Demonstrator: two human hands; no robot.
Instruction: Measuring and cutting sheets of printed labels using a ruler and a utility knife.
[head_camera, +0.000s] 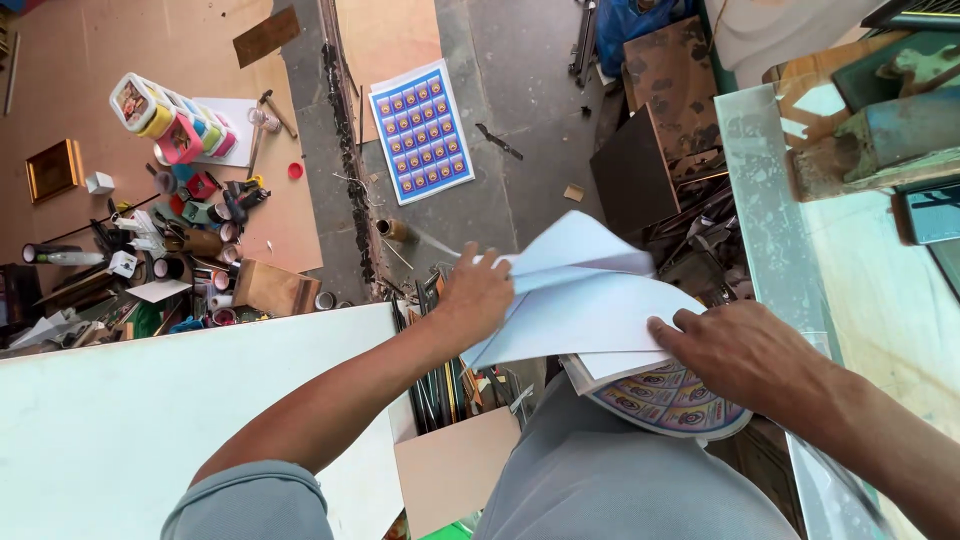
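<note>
**Two hands leafing through a stack of printed sheets**

The left hand (478, 292) pinches the lifted edge of a pale blue-white paper sheet (590, 290), fingers closed on it, raising it off the stack. The right hand (740, 350) lies flat, fingers spread, pressing down on the stack of sheets printed with rows of round colourful labels (672, 400), which rests against the person's grey shirt at waist level. On the grey concrete floor below lies a white sheet of blue square stickers (422, 130). To the left, a brown board (180, 60) carries a row of coloured plastic containers (175, 120) and scattered tape rolls. A glass pane (770, 200) stands at the right.
</note>
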